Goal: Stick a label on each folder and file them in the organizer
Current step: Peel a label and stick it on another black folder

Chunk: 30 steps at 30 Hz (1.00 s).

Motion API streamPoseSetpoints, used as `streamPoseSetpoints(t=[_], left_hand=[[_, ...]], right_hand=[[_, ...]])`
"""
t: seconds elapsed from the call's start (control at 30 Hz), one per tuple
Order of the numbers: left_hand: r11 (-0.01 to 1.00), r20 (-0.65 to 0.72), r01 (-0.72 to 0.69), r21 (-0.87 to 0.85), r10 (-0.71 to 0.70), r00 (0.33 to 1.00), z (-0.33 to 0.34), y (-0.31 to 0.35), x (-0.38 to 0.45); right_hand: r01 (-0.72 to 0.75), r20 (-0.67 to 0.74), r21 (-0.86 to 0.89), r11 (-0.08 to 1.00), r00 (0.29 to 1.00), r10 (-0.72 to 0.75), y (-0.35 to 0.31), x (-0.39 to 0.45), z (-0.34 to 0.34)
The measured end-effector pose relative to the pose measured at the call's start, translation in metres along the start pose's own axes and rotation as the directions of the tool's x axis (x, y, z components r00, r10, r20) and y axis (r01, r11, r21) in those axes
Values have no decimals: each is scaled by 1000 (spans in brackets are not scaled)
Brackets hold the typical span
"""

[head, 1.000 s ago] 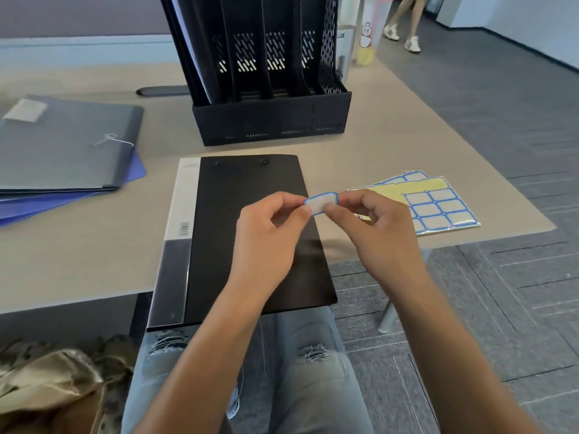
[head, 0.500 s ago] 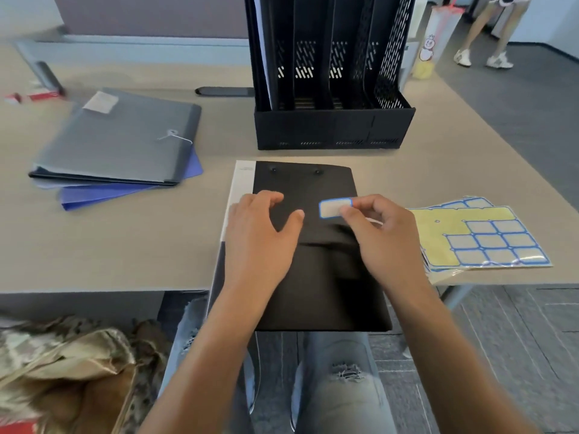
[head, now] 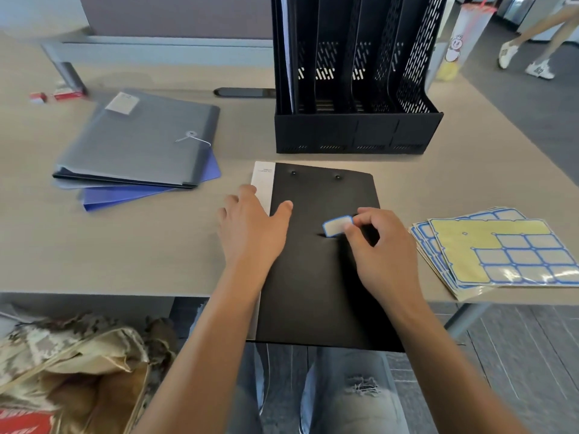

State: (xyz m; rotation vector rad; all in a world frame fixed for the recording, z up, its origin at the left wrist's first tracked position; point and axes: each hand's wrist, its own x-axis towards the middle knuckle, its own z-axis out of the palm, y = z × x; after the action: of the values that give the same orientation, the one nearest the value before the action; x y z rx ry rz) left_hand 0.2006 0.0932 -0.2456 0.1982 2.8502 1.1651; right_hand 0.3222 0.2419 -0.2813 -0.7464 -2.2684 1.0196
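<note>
Black folder (head: 316, 277) laid flat on the desk (head: 156, 245), long axis running away from the person, grey spine strip on the left, near end overhanging the desk edge above the knees. A blue-bordered label (head: 336, 226) is held just over the cover, long side roughly across the folder, slightly tilted.

Right hand (head: 380, 249): fingers curled, label pinched at its right end between thumb and fingertips. Left hand (head: 250, 233): spread flat, palm down, pressed on the spine strip and the cover's left part.

Label sheets (head: 501, 255) are stacked to the right at the desk edge. A grey folder (head: 141, 142) is stacked on a blue folder (head: 125, 195) at left. A black organizer (head: 357, 89) stands behind. Grey floor to the right.
</note>
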Motion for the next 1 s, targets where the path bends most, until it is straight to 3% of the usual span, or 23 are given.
streamPoseSetpoints(t=[0.37,0.67,0.8,1.0], left_hand=[[974,-36,31,-223,-40,999,-8,4,10],[880,-210,-192,-435,109,972,-36,22,-20],[846,-305,-298,-443,170,937,-54,38,-28],[829,-416,-409,-383,241,877,-73,63,-36]], right_hand=[[-33,-57,161,986,997,43,-4,1,-5],[-14,-186,336,942,979,80,-29,19,-33],[38,-200,447,894,978,58,-53,26,-54],[226,-369,479,848,928,-39,-86,30,-74]])
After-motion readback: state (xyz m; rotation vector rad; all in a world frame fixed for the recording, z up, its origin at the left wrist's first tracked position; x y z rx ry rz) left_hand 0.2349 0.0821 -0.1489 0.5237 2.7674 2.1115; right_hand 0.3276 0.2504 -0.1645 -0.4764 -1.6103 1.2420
